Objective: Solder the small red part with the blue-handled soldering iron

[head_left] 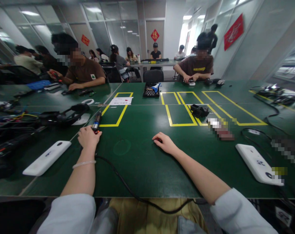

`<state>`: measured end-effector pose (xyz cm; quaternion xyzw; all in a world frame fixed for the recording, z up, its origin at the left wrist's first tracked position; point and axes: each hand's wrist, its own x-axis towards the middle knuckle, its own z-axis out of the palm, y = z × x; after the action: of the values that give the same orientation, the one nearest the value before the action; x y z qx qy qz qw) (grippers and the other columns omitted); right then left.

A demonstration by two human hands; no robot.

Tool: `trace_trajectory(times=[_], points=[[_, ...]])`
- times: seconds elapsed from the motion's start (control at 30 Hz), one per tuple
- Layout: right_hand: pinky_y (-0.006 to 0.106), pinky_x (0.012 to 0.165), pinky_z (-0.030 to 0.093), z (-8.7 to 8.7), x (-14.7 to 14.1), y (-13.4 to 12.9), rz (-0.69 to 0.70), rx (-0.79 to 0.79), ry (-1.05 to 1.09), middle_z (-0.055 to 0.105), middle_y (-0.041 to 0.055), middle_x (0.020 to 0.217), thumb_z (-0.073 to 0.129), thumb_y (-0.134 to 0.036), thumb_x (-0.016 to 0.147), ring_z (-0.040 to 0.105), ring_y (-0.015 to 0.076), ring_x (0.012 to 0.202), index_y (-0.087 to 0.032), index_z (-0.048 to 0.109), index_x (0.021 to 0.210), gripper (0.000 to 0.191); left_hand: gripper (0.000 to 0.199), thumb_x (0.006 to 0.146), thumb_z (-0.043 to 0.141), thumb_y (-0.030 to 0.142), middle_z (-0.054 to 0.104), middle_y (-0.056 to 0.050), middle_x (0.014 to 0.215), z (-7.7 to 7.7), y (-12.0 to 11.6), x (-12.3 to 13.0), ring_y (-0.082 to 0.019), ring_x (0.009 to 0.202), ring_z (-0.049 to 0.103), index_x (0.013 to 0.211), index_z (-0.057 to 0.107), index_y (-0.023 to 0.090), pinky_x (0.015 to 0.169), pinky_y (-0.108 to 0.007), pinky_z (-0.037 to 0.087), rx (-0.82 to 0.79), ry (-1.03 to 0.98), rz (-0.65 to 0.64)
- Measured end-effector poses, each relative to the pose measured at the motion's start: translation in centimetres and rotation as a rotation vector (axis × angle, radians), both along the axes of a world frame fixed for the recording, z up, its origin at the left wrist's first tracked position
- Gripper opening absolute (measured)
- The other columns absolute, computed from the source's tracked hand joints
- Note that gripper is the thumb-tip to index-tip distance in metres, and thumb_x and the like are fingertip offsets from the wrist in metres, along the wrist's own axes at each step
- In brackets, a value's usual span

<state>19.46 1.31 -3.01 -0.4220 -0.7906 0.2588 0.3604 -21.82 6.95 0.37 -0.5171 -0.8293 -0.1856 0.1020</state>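
At the left, my left hand (89, 138) is closed around the lower end of what looks like an electric screwdriver (97, 121), a slim black cylinder with blue and silver bands. Orange shows where the tool meets my fingers. A black cord (128, 187) runs from under my left wrist over the table edge. My right hand (165, 143) rests on the green table (137, 169) with its fingers curled in. A small dark spot shows under those fingers, too small to name.
White numbered slabs (47, 159) lie at the left and right (258, 164). Yellow tape outlines (182, 124) mark the table. A black part (199, 110), a black tray (151, 90), a paper sheet (121, 101) and black assemblies (62, 117) lie farther off. Co-workers (196, 65) sit opposite.
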Motion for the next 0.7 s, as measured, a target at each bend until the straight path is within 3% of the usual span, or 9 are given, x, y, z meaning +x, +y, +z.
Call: trace_trajectory(times=[0.17,0.23,0.3,0.37,0.47,0.53,0.6,0.7], points=[[0.027,0.073,0.044,0.0,0.0,0.1,0.006,0.013,-0.013,0.06,0.0038,0.091,0.057,-0.016,0.087,0.056,0.0136,0.078,-0.018,0.066,0.096,0.013,0.032,0.081,0.057,0.043,0.056,-0.022,0.114,0.0,0.0,0.1,-0.039,0.102,0.057,0.096,0.062,0.016,0.08,-0.05,0.047,0.016,-0.084,0.008],[0.026,0.073,0.044,0.0,-0.1,0.1,0.003,0.013,-0.018,0.06,0.0038,0.09,0.057,-0.015,0.087,0.056,0.0136,0.078,-0.018,0.066,0.095,0.013,0.029,0.084,0.052,0.041,0.058,-0.021,0.112,0.3,-0.1,0.7,-0.039,0.103,0.057,0.093,0.062,0.015,0.082,-0.051,0.046,0.096,-0.061,-0.021],[0.026,0.073,0.044,0.0,-0.1,0.1,0.001,0.012,-0.019,0.06,0.0036,0.09,0.057,-0.016,0.086,0.056,0.0136,0.078,-0.018,0.066,0.095,0.013,0.03,0.086,0.049,0.041,0.062,-0.017,0.108,0.6,-0.1,2.1,-0.034,0.102,0.059,0.098,0.062,0.016,0.086,-0.048,0.046,0.199,-0.105,-0.13],[0.027,0.073,0.044,0.0,-0.1,0.1,0.002,0.014,-0.013,0.06,0.0034,0.089,0.057,-0.016,0.087,0.056,0.0137,0.078,-0.018,0.066,0.095,0.013,0.033,0.086,0.049,0.043,0.067,-0.012,0.098,0.8,-0.2,4.6,-0.027,0.093,0.063,0.102,0.061,0.016,0.086,-0.041,0.048,0.236,-0.28,-0.331],[0.027,0.073,0.044,0.0,-0.2,0.1,0.004,0.003,0.003,0.061,0.0037,0.089,0.057,-0.017,0.087,0.056,0.014,0.078,-0.018,0.066,0.095,0.012,0.037,0.082,0.055,0.047,0.069,-0.008,0.088,1.0,-0.8,9.9,-0.019,0.08,0.065,0.098,0.064,0.015,0.079,-0.032,0.05,0.101,-0.614,-0.666],[0.027,0.073,0.044,0.1,-0.2,0.0,0.009,-0.019,0.032,0.062,0.0034,0.089,0.056,-0.019,0.087,0.056,0.0139,0.078,-0.018,0.065,0.096,0.013,0.042,0.08,0.059,0.048,0.07,-0.009,0.095,1.2,-1.6,13.7,-0.019,0.083,0.065,0.102,0.066,0.014,0.072,-0.03,0.049,-0.101,-0.762,-0.863],[0.026,0.072,0.044,0.3,-0.3,-0.2,0.034,-0.065,0.089,0.063,0.002,0.087,0.056,-0.022,0.087,0.056,0.013,0.075,-0.018,0.063,0.103,0.017,0.045,0.079,0.06,0.047,0.069,-0.01,0.103,1.4,-2.5,17.2,-0.019,0.085,0.063,0.109,0.067,0.015,0.07,-0.028,0.048,-0.293,-0.859,-0.984],[0.025,0.069,0.045,0.6,-0.3,-0.4,0.104,-0.143,0.169,0.063,-0.0001,0.083,0.058,-0.027,0.087,0.056,0.0116,0.07,-0.018,0.057,0.113,0.028,0.049,0.079,0.062,0.044,0.069,-0.008,0.094,1.5,-3.4,20.7,-0.016,0.079,0.061,0.117,0.064,0.014,0.065,-0.026,0.044,-0.487,-1.0,-1.062]])
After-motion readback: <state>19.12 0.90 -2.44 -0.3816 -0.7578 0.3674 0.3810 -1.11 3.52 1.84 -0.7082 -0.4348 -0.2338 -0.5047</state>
